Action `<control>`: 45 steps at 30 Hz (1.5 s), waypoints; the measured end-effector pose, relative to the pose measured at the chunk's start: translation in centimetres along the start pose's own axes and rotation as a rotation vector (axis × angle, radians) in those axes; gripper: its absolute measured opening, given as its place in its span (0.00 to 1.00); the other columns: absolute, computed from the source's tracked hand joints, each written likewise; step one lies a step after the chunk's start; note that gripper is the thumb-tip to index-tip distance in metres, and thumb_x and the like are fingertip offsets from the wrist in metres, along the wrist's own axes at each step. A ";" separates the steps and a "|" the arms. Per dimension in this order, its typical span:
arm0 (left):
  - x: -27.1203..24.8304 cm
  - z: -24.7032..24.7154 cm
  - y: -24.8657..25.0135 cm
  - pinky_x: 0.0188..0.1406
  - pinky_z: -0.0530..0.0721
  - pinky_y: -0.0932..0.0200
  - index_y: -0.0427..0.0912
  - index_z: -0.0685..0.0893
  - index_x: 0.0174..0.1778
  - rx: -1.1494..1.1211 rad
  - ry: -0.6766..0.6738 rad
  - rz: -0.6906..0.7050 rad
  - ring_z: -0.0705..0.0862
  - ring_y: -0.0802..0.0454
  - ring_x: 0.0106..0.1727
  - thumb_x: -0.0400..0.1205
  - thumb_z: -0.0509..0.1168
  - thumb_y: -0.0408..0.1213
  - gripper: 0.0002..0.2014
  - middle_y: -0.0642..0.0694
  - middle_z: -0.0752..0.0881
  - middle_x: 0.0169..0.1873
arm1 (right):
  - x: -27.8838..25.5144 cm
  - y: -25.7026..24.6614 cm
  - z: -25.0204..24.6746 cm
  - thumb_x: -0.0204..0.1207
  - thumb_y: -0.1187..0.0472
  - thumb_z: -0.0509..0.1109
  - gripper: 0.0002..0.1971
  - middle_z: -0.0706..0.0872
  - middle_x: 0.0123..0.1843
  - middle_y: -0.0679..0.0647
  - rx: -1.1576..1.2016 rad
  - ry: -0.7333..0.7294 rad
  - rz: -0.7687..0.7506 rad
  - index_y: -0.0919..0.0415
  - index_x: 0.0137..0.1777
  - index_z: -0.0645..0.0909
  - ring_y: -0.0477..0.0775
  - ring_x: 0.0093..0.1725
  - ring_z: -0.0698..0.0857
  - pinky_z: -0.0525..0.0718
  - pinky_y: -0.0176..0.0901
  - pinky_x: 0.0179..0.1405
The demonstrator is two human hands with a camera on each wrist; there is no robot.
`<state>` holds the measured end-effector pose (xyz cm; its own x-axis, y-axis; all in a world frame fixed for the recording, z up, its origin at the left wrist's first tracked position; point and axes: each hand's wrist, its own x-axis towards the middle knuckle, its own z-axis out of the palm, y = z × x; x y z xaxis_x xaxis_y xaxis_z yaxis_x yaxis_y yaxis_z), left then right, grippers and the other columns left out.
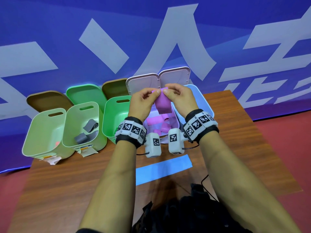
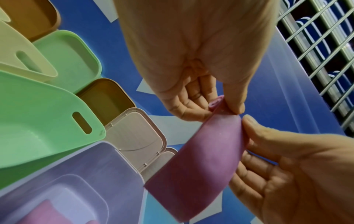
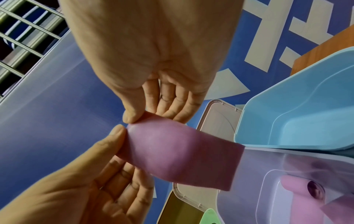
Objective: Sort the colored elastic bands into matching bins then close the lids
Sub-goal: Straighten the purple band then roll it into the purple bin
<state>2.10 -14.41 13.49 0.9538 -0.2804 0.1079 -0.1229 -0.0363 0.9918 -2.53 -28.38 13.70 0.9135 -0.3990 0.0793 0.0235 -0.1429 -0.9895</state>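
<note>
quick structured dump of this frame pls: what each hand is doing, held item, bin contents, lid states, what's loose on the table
left hand: left hand pinches the top edge of the purple band
right hand: right hand pinches the same edge beside it
held item: purple band hangs over the clear lilac bin
lilac bin: several purple bands inside
second green bin: grey bands inside
third green bin: third green bin, contents not visible
blue bin: blue bin, contents hidden
lids: all open, standing behind the bins
table: blue band lies flat, unsorted
</note>
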 end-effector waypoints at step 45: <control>-0.1 0.3 -0.5 0.49 0.85 0.54 0.36 0.86 0.51 -0.036 -0.018 -0.040 0.85 0.52 0.42 0.81 0.72 0.32 0.05 0.40 0.88 0.41 | 0.1 0.9 -0.1 0.81 0.56 0.71 0.05 0.90 0.49 0.53 0.013 0.019 -0.011 0.54 0.51 0.87 0.54 0.54 0.88 0.87 0.50 0.60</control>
<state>1.95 -14.61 12.96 0.9526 -0.2966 0.0670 -0.0742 -0.0131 0.9972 -2.42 -28.65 12.83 0.9053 -0.4146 0.0921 0.0386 -0.1356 -0.9900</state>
